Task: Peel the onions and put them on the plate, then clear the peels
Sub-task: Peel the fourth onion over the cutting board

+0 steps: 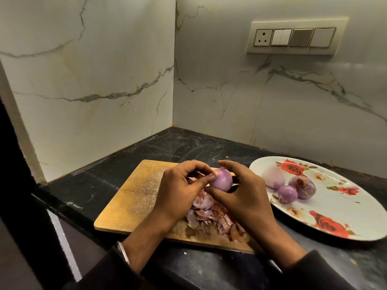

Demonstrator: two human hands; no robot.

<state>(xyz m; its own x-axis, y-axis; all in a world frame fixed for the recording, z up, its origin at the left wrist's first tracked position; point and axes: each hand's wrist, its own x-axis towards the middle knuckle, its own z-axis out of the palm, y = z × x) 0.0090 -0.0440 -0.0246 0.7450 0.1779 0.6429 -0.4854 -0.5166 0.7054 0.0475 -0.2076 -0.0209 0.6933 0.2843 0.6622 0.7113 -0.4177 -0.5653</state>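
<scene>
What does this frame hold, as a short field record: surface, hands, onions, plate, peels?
surface: wooden cutting board on dark stone counter
left hand: picks at top of purple onion
right hand: grips that onion
plate: white oval rose-print plate right of board, three peeled onions on it
peels: pile of papery onion peels on board beneath the hands

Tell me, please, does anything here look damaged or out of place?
The cutting board has a crack running across its left part. Small crumbs lie scattered on the black counter. The peels piled on the board are expected while peeling.
</scene>
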